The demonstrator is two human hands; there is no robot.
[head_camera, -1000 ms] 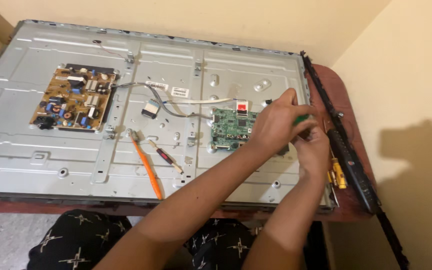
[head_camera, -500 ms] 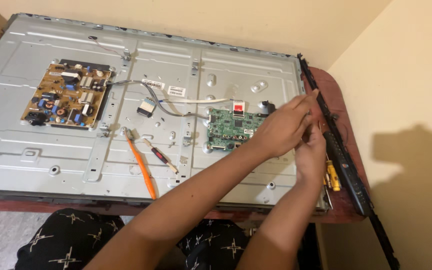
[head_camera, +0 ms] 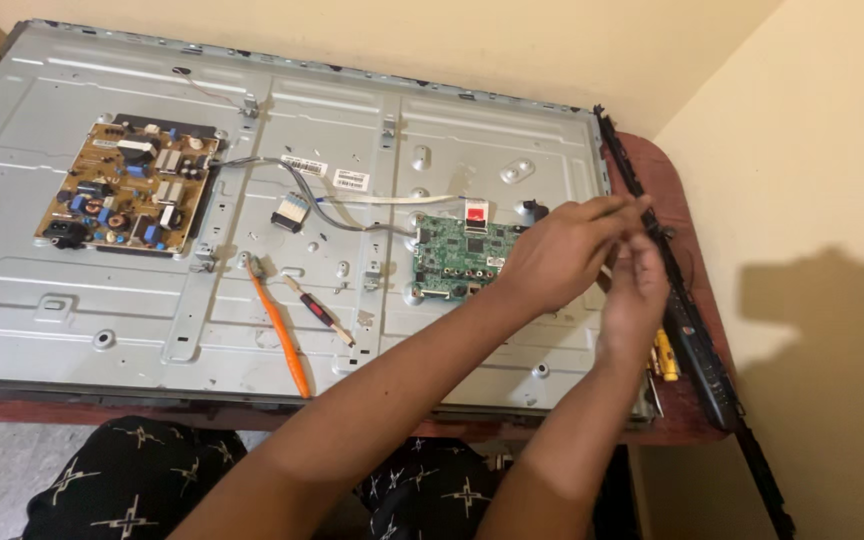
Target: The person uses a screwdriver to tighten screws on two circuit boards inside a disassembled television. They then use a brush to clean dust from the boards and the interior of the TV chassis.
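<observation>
Both hands are bunched up together over the right edge of the big grey metal back panel of a flat screen, which is lying face down on a reddish table. The left hand has its fingers stretched out toward the right and held close together, tips meeting the right hand. The right hand sits just under and beside it, fingers curled upward and pressed in. Looks like they're pinching something small between them, but honestly I can't tell what it is, it's hidden by the fingers.

Both forearms come up from the bottom of the shot, angled toward the upper right, and the left one crosses over the panel's lower right area.

The small green circuit board sits on the panel just left of the left hand, almost touching the knuckles. A larger tan power board is well off to the left. An orange-handled tool and a small dark screwdriver lie on the panel near the middle. A long black strip runs along the panel's right edge, right behind the hands.
</observation>
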